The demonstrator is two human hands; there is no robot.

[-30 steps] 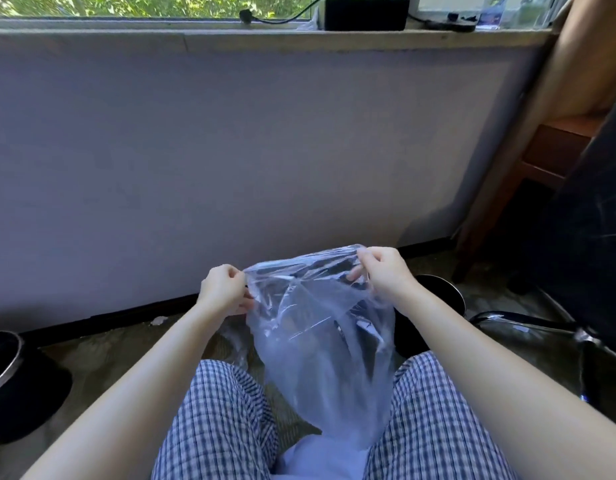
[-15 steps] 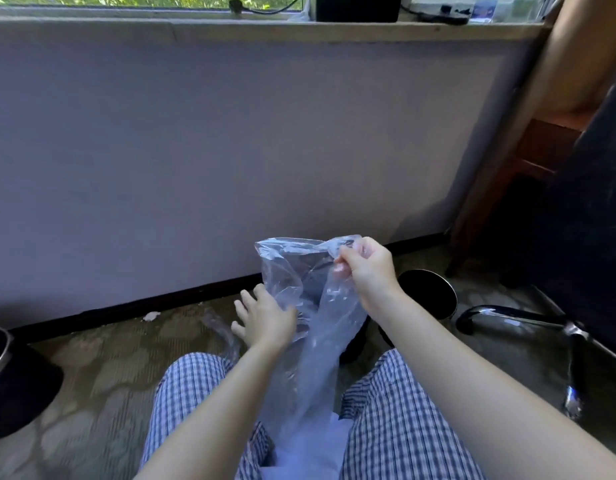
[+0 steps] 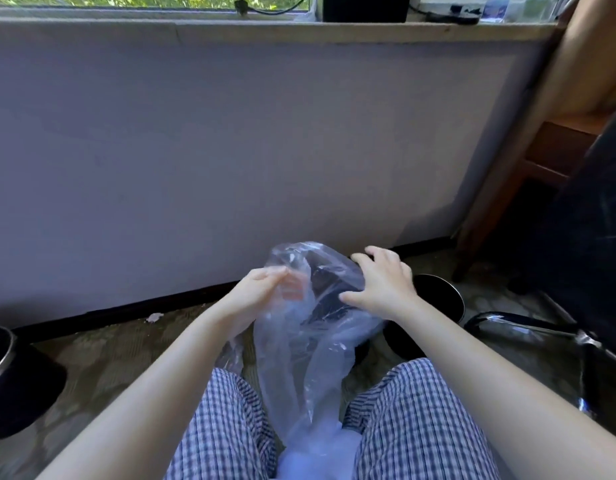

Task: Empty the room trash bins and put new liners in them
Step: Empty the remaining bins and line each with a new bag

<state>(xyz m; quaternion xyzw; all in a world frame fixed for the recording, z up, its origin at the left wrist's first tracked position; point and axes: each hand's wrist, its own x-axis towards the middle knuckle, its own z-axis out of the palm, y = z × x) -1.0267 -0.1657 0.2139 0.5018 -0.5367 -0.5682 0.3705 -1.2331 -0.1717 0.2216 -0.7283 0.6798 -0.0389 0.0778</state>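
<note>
A pale lilac wall (image 3: 230, 150) runs under a stone window sill (image 3: 195, 26), meeting the patterned carpet floor (image 3: 126, 341) at a dark skirting strip. A person sits low facing it, knees in blue-and-white checked trousers (image 3: 227, 427).

Between the knees hangs a thin, clear plastic bin liner (image 3: 310, 341). Its long axis runs from a puffed-up mouth near the wall edge of the floor down and back towards the lap, where the closed end bunches.

The left hand (image 3: 261, 289) reaches in from the left with its fingers stretched out. The fingertips show pink through the film, so they seem to be inside or behind the mouth. I cannot tell whether they nip a layer. The right hand (image 3: 386, 282) lies spread over the liner's far right side, fingers relaxed and thumb out, touching the film rather than clutching it.

A round black trash bin with a metal rim (image 3: 441, 299) stands on the floor just beyond the right hand, partly hidden by it. It appears unlined. A second, similar black bin (image 3: 15, 382) sits at the floor's left edge, well apart.

The mouth is probably being opened before fitting. The nearer bin lies forward and to the right of the liner, so the right hand is better placed to lead the mouth over its rim.
</note>
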